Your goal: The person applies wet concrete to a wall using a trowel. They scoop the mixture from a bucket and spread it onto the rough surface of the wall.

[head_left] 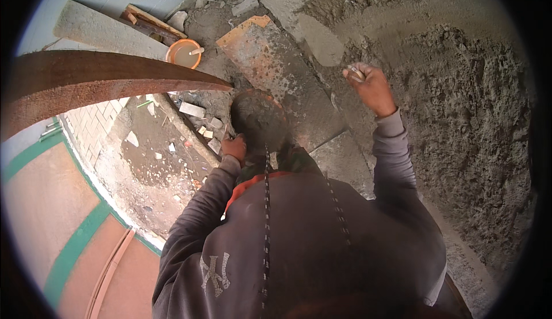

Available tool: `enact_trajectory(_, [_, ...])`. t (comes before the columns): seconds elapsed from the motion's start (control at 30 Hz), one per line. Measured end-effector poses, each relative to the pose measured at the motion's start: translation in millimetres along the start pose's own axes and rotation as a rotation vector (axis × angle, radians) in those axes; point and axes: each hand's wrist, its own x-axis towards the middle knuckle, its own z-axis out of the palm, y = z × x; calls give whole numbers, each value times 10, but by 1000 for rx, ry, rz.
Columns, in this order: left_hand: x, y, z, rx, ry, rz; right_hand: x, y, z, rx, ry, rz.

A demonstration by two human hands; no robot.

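Observation:
My right hand [372,88] is raised toward the wall with its fingers closed round the handle of a trowel [322,42]. The trowel's grey blade lies at the edge of the rough wet mortar [454,100] and nearly blends with it. Close to my body, my left hand [233,147] grips the rim of a round bucket [281,111]. Dark grey mortar [257,118] fills the bucket. Whether the bucket rests on anything is hidden by my sweatshirt.
A thick wooden beam [115,77] juts in from the left, ending near the bucket. Beyond it stands an orange pail [199,60] with a light handle sticking out. A mortar-stained board [270,60] lies ahead. Rubble [192,110] and broken pieces litter the ground at left.

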Motion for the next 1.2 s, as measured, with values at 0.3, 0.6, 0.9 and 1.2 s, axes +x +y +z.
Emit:
enact_trajectory(0.3, [-316,1408,789,16,16,-18,-424,681,1888,-671,-313,-266])
enact_trajectory(0.6, [130,745,344,-33,34,-119,-608,729,1859,-107,-408,-67])
enact_trajectory(0.9, [54,892,152,-254,136,-296,598,693,1581,569,-909,199])
enact_trajectory(1.2, [55,719,-59,-134,157,-175,1505,-119,92,567,35,191])
